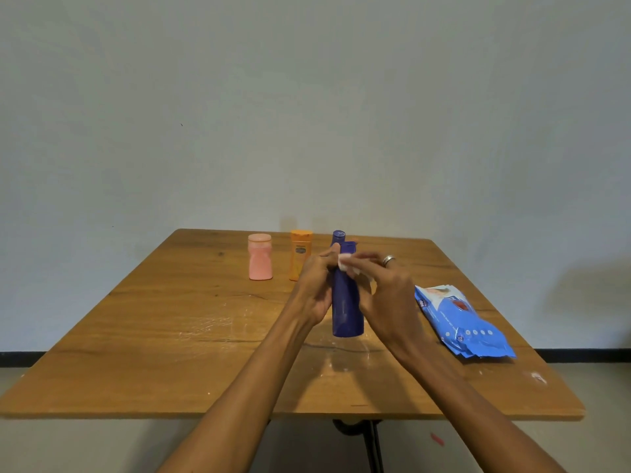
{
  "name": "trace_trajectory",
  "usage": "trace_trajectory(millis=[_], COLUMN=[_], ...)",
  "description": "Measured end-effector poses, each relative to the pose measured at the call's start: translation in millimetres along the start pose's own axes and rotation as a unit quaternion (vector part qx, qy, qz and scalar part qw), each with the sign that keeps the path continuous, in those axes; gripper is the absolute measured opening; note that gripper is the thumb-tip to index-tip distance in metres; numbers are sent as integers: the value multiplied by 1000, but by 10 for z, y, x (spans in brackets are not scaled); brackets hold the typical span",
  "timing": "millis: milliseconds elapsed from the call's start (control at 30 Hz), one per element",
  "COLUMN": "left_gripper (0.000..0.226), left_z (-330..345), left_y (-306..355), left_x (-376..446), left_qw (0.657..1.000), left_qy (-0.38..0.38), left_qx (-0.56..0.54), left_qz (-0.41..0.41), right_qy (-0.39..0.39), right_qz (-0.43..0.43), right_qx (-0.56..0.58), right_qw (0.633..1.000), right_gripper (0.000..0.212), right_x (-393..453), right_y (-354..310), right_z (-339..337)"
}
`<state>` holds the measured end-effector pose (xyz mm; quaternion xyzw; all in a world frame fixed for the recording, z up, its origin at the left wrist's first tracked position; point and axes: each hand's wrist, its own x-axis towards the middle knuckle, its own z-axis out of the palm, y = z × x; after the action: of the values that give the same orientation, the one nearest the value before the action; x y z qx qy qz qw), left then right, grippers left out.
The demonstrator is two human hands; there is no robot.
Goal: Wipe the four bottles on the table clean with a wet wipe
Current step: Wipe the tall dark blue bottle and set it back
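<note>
A tall dark blue bottle [346,305] is held upright above the middle of the table. My left hand [316,285] grips its left side. My right hand [386,288], with a ring on one finger, presses a white wet wipe [345,262] against the bottle's upper part. Behind it stand a pink bottle [260,257], an orange bottle [300,252] and a second blue bottle [338,236], of which only the cap shows.
A blue pack of wet wipes [462,322] lies on the right side of the wooden table [170,336]. A plain wall rises right behind the table's far edge. The table's metal leg [372,445] shows below the near edge.
</note>
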<state>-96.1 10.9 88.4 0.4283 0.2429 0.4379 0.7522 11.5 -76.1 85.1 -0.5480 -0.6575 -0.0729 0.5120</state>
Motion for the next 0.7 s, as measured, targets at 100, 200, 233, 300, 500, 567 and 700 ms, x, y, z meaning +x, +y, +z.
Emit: trace_trajectory(millis=[100, 200, 233, 300, 500, 567, 700], left_gripper=[34, 40, 42, 48, 36, 31, 60], left_z=[-56, -73, -63, -35, 1, -27, -90], left_y=[-20, -71, -91, -120, -113, -129, -177], left_x=[45, 34, 24, 15, 16, 28, 36], left_qw=[1000, 999, 999, 999, 998, 998, 995], left_qy=[21, 25, 27, 33, 23, 28, 39], left_qx=[-22, -23, -22, -16, -32, -34, -58], left_qz=[-3, -22, -30, -36, -45, -46, -65], right_qy=[-63, -86, -73, -37, 37, 31, -38], right_qz=[-22, -25, -17, 10, 40, 50, 34], right_qx=[-23, -44, -38, -16, -23, -8, 11], right_qw=[997, 995, 996, 999, 998, 998, 999], right_gripper=[37, 37, 35, 31, 26, 26, 33], right_x=[-265, -342, -305, -173, 128, 68, -265], right_y=[58, 119, 135, 139, 134, 109, 108], right_z=[24, 25, 26, 21, 52, 74, 84])
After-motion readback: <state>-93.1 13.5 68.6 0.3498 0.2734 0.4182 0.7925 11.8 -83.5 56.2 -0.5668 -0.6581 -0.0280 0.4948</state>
